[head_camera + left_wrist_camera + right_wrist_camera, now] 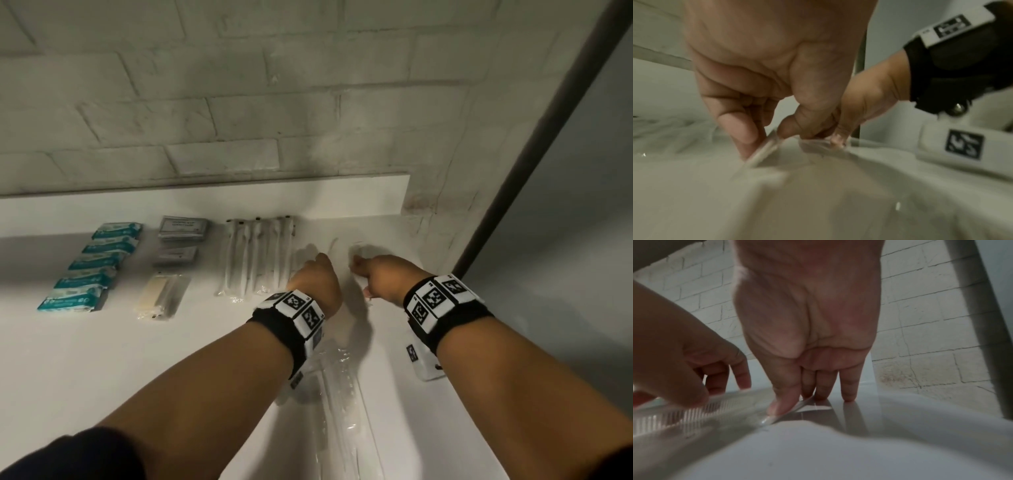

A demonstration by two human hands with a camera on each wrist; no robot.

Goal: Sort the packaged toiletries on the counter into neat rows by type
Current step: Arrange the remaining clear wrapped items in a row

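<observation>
On the white counter (137,359) both hands meet over a clear comb in a clear wrapper (694,412), to the right of the sorted rows. My left hand (320,260) pinches the comb packet (764,151) between thumb and fingers. My right hand (359,274) has straight fingers (824,392) with their tips on the counter, and its thumb presses the packet's right end. Left of the hands lie rows of teal packets (92,265), grey sachets (181,228), a cream packaged item (161,294) and white wrapped brushes (260,257).
Another clear wrapped packet (342,394) lies on the counter under my left wrist. A low white ledge (342,198) and a brick wall back the counter. A dark upright edge (513,178) bounds the right side.
</observation>
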